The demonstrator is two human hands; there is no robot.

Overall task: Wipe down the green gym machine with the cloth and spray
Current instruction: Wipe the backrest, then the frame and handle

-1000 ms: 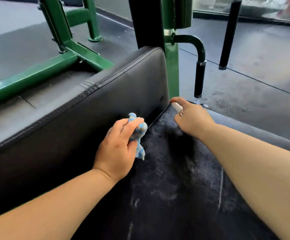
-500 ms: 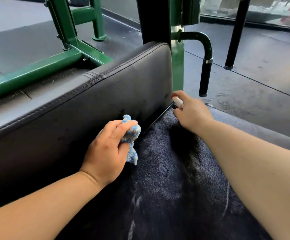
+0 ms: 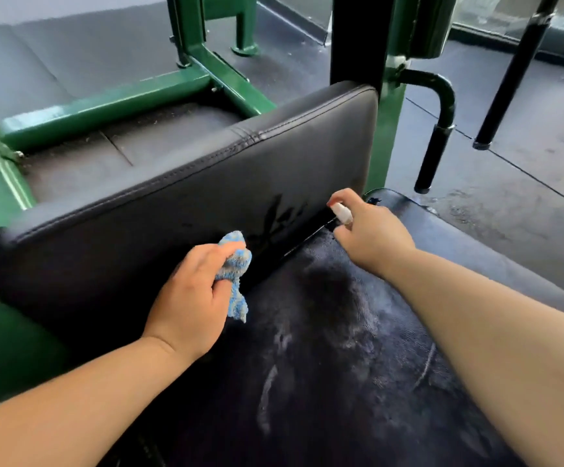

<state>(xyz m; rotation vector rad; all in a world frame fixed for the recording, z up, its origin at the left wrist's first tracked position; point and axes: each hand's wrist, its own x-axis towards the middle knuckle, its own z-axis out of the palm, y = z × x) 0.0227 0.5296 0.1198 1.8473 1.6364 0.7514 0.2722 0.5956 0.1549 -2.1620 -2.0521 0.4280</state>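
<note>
Hands: left hand [image 3: 189, 298] clutches blue cloth [image 3: 236, 261] at the back pad [image 3: 172, 210] of the green machine [image 3: 105, 102]; right hand [image 3: 371, 237] grips spray bottle [image 3: 343, 214]. Risk: running drips [image 3: 274, 215] may seep into the seat gap unwiped.

We're in a gym, no question. A green steel frame [image 3: 105, 102] of square tube, bolted at the joints, sits on dark rubber floor mats [image 3: 526, 183], and straight seams run between the tiles. Right up front is black padded upholstery: a stitched back pad [image 3: 206, 203] stands over a wide seat pad [image 3: 341, 365]. Off to the side a curved handle [image 3: 433, 153] hangs down with a black grip, and beyond it a black bar [image 3: 513, 75] slants to the floor.
</note>
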